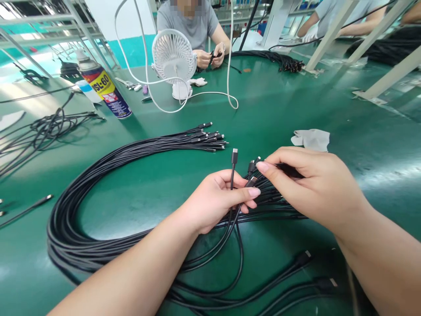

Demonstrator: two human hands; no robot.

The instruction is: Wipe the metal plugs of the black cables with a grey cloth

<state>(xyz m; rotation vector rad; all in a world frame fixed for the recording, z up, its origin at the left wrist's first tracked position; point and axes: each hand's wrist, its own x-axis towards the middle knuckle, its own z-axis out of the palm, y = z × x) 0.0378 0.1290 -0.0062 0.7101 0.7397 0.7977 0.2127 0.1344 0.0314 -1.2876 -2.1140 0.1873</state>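
My left hand is closed around black USB cables. One cable's plug stands upright above its fingers, and another plug lies by the thumb tip. My right hand pinches at a black cable, with small metal-tipped plugs at its fingertips; its curled fingers hide part of what it holds. Beneath both hands runs a thick bundle of black cables, bent in a U on the green table. The bundle's far end shows many metal plug tips.
Loose cables lie at the front right, and a tangled cable coil at the left. A spray can, a white fan with its cord, and a white scrap stand or lie around. Across the table, a person handles a black piece.
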